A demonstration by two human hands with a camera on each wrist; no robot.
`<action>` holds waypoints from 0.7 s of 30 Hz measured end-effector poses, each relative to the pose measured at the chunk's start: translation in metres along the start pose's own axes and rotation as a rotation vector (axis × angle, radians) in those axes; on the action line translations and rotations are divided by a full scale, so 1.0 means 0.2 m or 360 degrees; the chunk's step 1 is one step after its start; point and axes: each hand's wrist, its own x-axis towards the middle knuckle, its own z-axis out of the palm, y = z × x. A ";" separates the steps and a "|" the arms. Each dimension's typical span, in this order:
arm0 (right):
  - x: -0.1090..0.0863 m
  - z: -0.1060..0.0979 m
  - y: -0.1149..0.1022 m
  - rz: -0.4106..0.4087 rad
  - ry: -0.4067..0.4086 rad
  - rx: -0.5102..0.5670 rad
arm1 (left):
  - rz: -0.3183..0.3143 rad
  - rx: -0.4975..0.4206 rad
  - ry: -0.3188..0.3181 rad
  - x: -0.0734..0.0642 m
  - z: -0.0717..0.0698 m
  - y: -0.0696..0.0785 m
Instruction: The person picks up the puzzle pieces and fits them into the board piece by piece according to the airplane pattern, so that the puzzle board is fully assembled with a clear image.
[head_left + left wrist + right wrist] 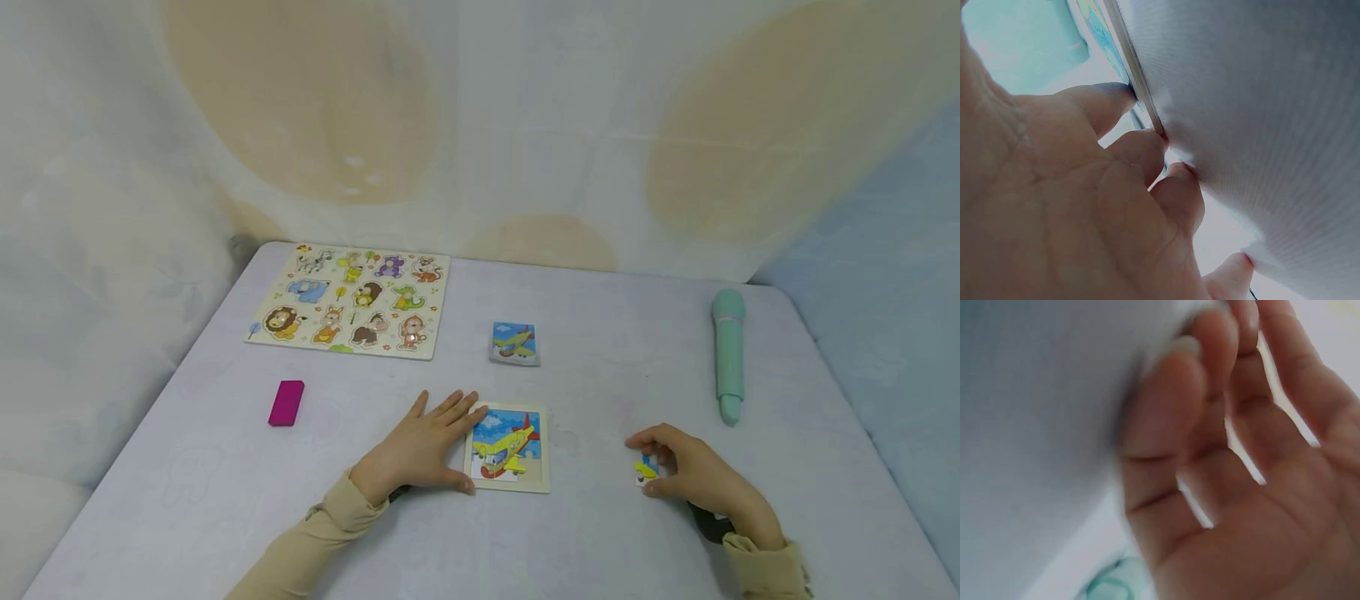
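In the head view, a small square wooden jigsaw puzzle [546, 454] with a yellow airplane picture lies at the table's middle. Bare wood shows at its lower right corner. My left hand [429, 446] is spread flat beside its left edge, with fingertips and thumb at the frame. The left wrist view shows fingertips [1124, 94] against the frame's side [1124, 50]. To the right, my right hand [693, 471] has its thumb and fingers curled round a small puzzle piece [646, 471] in yellow, blue and white. In the right wrist view the fingers [1166, 406] are blurred and the piece is hidden.
A small airplane picture card [514, 342] lies behind the puzzle. At the back left is an animal puzzle board [337, 314]; in front of it lies a magenta block [287, 403]. A mint-green microphone-shaped object [729, 357] lies at the right. Cloth walls [525, 125] enclose the table.
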 end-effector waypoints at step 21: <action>0.50 0.10 -0.22 0.0147 0.0196 -0.0224 | -0.0007 0.0007 -0.0012 0.00 -0.01 0.00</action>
